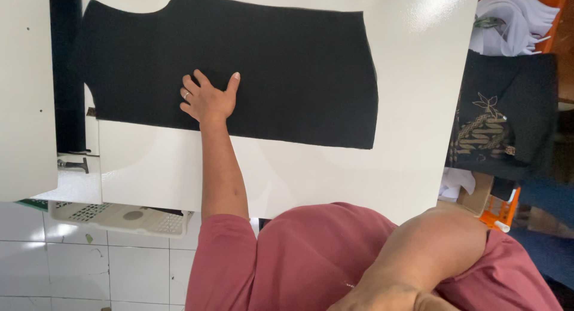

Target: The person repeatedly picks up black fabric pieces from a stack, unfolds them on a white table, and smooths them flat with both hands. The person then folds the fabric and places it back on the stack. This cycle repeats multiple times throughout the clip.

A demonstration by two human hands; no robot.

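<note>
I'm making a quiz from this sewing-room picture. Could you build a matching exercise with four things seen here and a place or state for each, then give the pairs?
Things:
1. Cut piece of black fabric
2. Left hand
3. Folded black cloth with gold embroidery
4. White perforated plastic basket

Places or states:
A. Below the near left edge of the white table, over the tiled floor
B. Spread flat across the white table
C. Pressed palm down, fingers spread, on the black fabric
D. Piled off the table's right edge

Pairs: 1-B, 2-C, 3-D, 4-A
</note>
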